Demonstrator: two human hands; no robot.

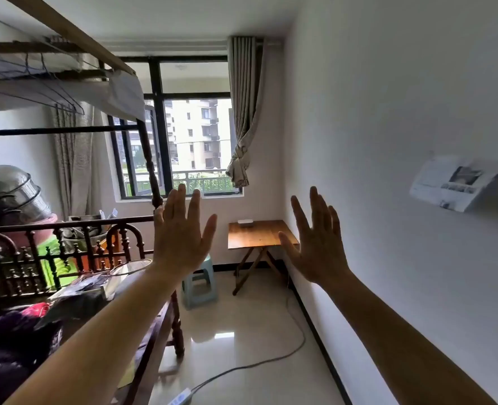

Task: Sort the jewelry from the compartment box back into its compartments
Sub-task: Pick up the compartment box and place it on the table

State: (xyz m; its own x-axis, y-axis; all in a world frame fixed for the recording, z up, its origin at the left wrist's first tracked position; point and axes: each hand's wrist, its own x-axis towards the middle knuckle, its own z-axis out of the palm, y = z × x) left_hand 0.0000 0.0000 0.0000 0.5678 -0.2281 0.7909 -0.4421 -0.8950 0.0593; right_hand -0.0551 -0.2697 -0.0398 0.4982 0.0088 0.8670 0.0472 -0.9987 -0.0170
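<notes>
Both hands are spreading wide and gripping nothing: the left hand (pixel 180 232) is rising in front of the window (pixel 189 127) with its back to the camera, fingers apart and pointing up, and the right hand (pixel 317 241) is lifting beside it at about the same height, fingers likewise fanned and empty. The two bare forearms are reaching in from the lower corners of the view, well apart from each other. Between and beyond the hands, a small wooden folding table (pixel 259 233) is standing in the far corner against the white wall, and a small pale box (pixel 245 222) is sitting near its back edge; this may be the compartment box, though it is too small and distant to tell, and no jewelry is showing on it. A light blue plastic stool (pixel 198 285) is standing on the tiled floor just left of the table. A white cable (pixel 271 358) is trailing across the floor toward a power strip (pixel 180 399) at the bottom edge. A dark wooden bed frame (pixel 66 249) piled with clothes is filling the left side, and a knotted curtain (pixel 241 141) is hanging beside the window.
</notes>
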